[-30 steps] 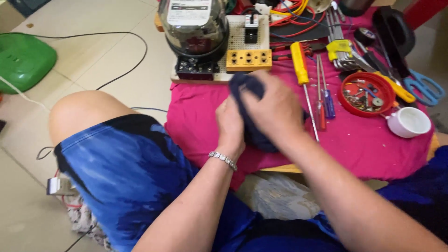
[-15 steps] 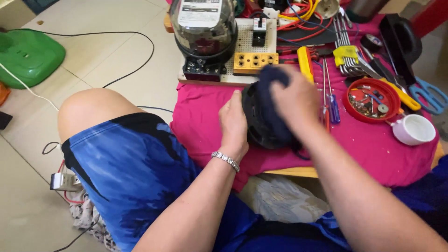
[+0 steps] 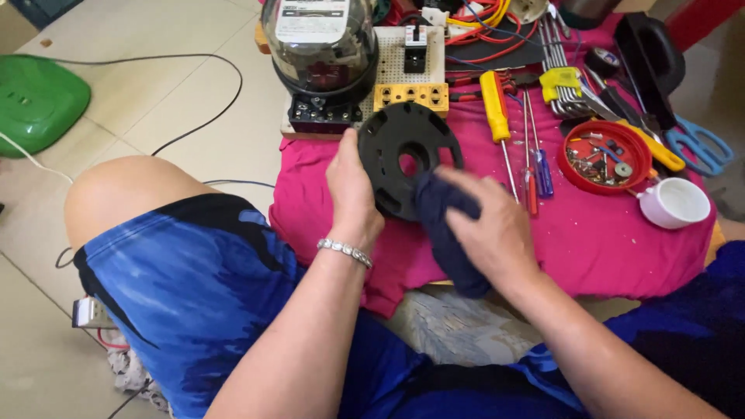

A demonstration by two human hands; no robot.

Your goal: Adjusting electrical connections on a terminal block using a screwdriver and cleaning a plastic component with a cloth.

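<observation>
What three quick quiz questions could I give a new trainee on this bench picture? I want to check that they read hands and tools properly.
1. True or false: the left hand steadies the black round plate by its edge.
2. What does the right hand press against the plate?
A. a yellow-handled screwdriver
B. a dark blue cloth
C. blue scissors
3. Fill in: the small screws and washers lie in a red round ____.

Key
1. True: the left hand's grip is closed on the plate's left rim.
2. B: the dark blue cloth; the yellow-handled screwdriver and blue scissors lie untouched on the pink cloth.
3. tray.
</observation>
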